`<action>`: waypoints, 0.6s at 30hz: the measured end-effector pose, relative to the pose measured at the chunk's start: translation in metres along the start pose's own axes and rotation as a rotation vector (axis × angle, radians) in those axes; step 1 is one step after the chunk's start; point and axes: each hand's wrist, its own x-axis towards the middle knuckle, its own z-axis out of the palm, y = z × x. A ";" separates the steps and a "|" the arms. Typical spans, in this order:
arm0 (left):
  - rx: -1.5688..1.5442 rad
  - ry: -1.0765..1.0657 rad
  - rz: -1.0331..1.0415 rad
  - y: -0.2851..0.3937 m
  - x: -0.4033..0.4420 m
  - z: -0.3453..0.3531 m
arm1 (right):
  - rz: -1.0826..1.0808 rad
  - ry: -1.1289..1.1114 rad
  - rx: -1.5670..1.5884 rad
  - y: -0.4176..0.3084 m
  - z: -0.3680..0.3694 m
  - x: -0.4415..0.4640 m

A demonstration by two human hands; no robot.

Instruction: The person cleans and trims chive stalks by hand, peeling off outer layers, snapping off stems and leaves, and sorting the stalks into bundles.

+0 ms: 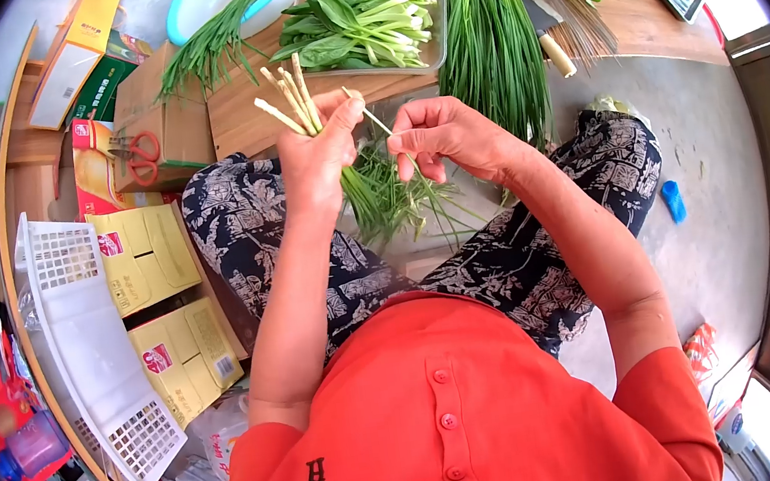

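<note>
My left hand is closed around several pale, thick stalks that stick up above the fist. Green stems come out below it; whether they are the same plants is hidden by the palm. With thumb and fingers, my right hand pinches a thin chive stem, its pale tip slanting up toward the left thumb. Beneath both hands, loose chive trimmings lie between the knees. A long bunch of chives hangs over the table edge beyond my right hand.
On the wooden table are a tray of leafy greens, a blue-rimmed basin with chives across it, a knife and thin sticks. To the left stand red-handled scissors in a carton, yellow boxes and a white basket.
</note>
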 end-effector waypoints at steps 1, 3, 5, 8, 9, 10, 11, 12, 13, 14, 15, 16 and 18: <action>0.006 0.009 -0.001 -0.005 0.000 0.000 | 0.003 0.002 -0.002 0.001 0.001 -0.001; 0.010 0.024 0.003 -0.010 -0.001 -0.001 | 0.002 0.017 -0.029 0.002 0.005 0.000; 0.078 0.017 0.027 -0.011 -0.003 0.001 | -0.027 0.029 -0.072 0.003 0.006 0.003; 0.228 0.049 0.102 -0.018 -0.003 -0.001 | -0.058 0.051 -0.140 0.003 0.005 0.005; 0.228 0.046 0.099 -0.019 -0.002 -0.002 | -0.043 0.016 -0.121 0.001 0.006 0.004; 0.260 0.042 0.122 -0.020 -0.002 -0.005 | -0.027 -0.019 -0.105 -0.001 0.005 0.003; 0.291 0.039 0.143 -0.020 -0.002 -0.006 | -0.025 -0.019 -0.106 -0.001 0.005 0.002; 0.290 0.041 0.143 -0.020 -0.002 -0.006 | -0.014 -0.032 -0.069 -0.002 0.004 0.001; 0.288 0.032 0.143 -0.020 -0.003 -0.005 | -0.005 -0.045 -0.033 -0.002 0.003 0.001; 0.285 0.023 0.143 -0.018 -0.002 -0.005 | -0.006 -0.046 -0.034 -0.002 0.001 0.001; 0.285 0.023 0.145 -0.017 -0.002 -0.005 | 0.009 -0.076 0.000 -0.002 -0.001 0.001; 0.322 -0.003 0.158 -0.015 -0.001 -0.005 | 0.026 -0.107 0.038 -0.001 -0.002 0.001; 0.361 -0.025 0.164 -0.014 -0.003 -0.009 | 0.057 -0.120 0.072 -0.002 -0.002 -0.002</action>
